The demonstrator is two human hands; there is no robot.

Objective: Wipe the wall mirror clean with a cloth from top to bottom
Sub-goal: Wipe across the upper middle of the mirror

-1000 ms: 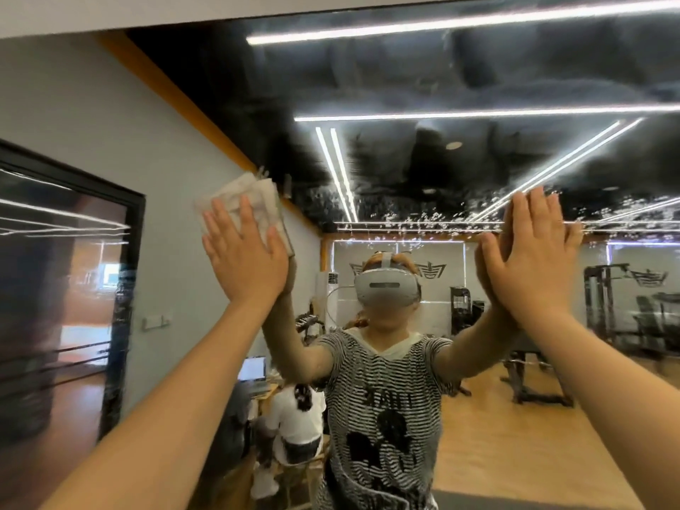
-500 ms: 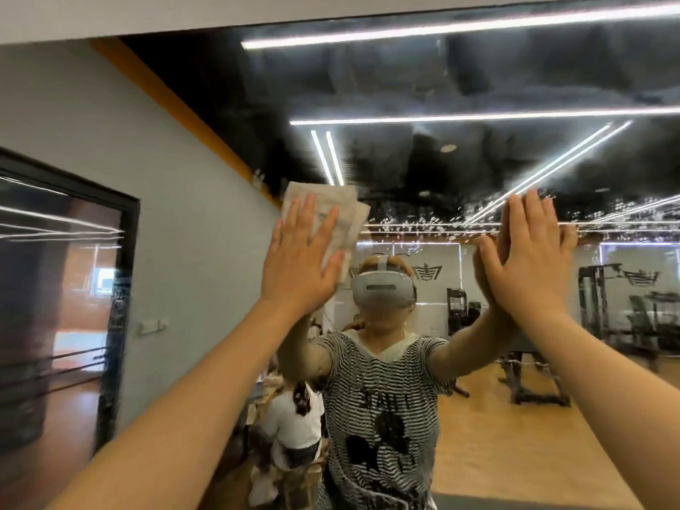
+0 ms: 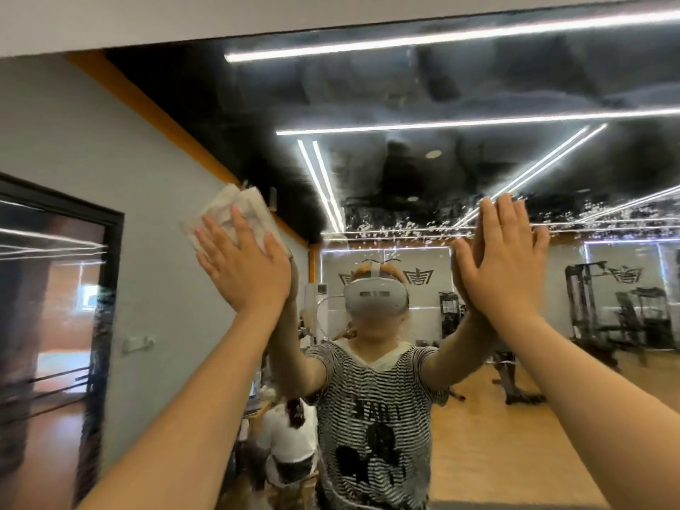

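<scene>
The cloth [image 3: 235, 211] lies between the left hand [image 3: 244, 266] and the mirror [image 3: 423, 171], the right hand [image 3: 504, 266] flat on the glass to its right.

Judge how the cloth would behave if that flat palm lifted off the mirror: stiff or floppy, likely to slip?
The cloth looks soft and floppy: its crumpled edges show above the left hand. It seems light, so it would probably drop once released. Straight fingers press it without gripping, so it may slide on the wet-speckled mirror.
</scene>
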